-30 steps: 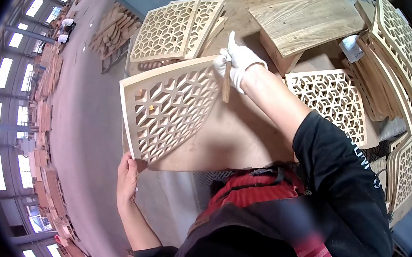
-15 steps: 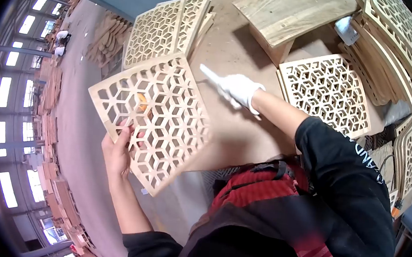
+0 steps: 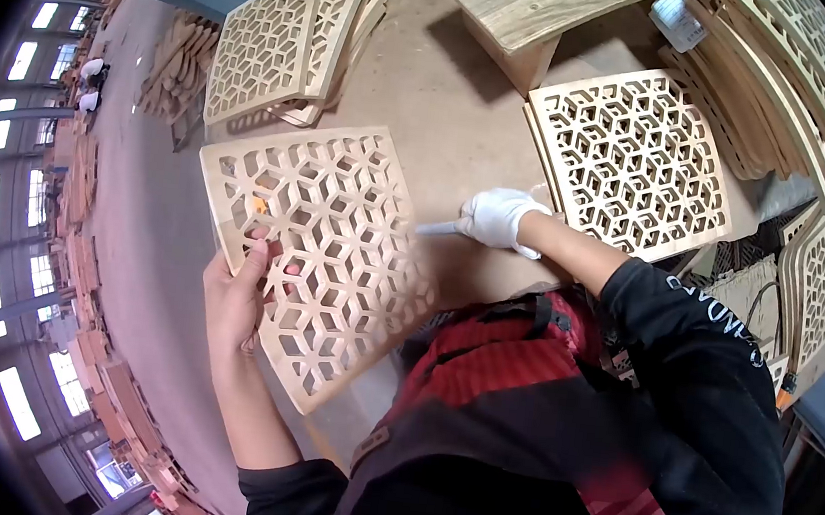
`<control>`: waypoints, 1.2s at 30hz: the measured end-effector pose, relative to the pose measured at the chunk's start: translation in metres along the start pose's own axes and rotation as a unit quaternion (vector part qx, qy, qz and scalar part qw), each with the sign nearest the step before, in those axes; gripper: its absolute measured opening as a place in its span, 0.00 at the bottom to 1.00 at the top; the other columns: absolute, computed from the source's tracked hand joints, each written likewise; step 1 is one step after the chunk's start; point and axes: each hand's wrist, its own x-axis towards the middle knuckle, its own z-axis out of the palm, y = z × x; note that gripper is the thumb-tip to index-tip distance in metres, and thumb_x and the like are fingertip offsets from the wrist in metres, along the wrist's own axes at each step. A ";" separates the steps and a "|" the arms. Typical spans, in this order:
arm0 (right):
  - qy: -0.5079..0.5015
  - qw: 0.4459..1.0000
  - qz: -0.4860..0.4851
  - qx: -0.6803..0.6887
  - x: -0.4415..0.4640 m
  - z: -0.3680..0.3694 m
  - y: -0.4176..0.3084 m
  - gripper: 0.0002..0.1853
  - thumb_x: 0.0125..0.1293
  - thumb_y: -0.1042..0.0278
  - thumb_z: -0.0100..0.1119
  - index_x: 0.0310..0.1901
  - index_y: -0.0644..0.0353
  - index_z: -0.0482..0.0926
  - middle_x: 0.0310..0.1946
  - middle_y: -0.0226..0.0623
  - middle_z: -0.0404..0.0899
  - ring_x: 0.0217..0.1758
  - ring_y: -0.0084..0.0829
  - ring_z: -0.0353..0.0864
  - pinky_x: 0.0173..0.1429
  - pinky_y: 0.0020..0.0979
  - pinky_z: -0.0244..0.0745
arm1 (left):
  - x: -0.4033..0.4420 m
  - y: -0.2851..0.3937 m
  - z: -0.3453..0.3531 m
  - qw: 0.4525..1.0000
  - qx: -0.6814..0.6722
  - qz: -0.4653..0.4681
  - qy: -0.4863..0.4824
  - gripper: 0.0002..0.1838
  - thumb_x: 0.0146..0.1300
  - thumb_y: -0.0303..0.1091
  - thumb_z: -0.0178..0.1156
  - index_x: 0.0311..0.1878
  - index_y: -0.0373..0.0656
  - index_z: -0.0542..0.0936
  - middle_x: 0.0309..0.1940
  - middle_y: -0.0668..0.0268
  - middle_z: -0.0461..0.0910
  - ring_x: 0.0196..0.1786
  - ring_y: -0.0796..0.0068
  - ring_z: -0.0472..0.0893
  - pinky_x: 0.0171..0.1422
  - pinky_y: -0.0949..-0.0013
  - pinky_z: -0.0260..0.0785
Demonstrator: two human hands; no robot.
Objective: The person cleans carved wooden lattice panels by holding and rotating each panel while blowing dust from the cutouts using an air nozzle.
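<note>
My bare left hand (image 3: 240, 290) is closed on the lower left edge of a wooden lattice panel (image 3: 342, 165), thumb on the near face and fingertips showing through the cutouts. The panel is tilted and pierced with a star-and-diamond pattern. In a white glove, my right hand (image 3: 499, 218) grips a thin grey file-like tool (image 3: 439, 228); its exact kind is unclear. The tool's tip points left, close to the panel's right edge; whether they touch I cannot tell.
A workbench (image 3: 421, 77) carries stacked lattice panels (image 3: 264, 41) at the back left and another stack (image 3: 634, 160) on the right. A wooden board on a support (image 3: 549, 10) stands at the back. Curved panels (image 3: 780, 105) are piled far right. People (image 3: 92, 83) are in the distance.
My right hand has come down and slightly right, and its tool has swung from pointing up-left to pointing left. The held panel has turned and shifted slightly; my left hand keeps its grip.
</note>
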 end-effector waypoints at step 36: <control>0.044 0.993 -0.022 -0.106 0.027 0.010 -0.031 0.14 0.61 0.64 0.52 0.39 0.60 0.87 0.39 0.49 0.85 0.45 0.48 0.86 0.48 0.42 0.79 | -0.009 0.000 0.050 0.966 -0.231 -0.034 -0.112 0.32 0.45 0.22 0.46 0.60 0.42 0.64 0.36 0.48 0.81 0.43 0.56 0.81 0.51 0.61 0.74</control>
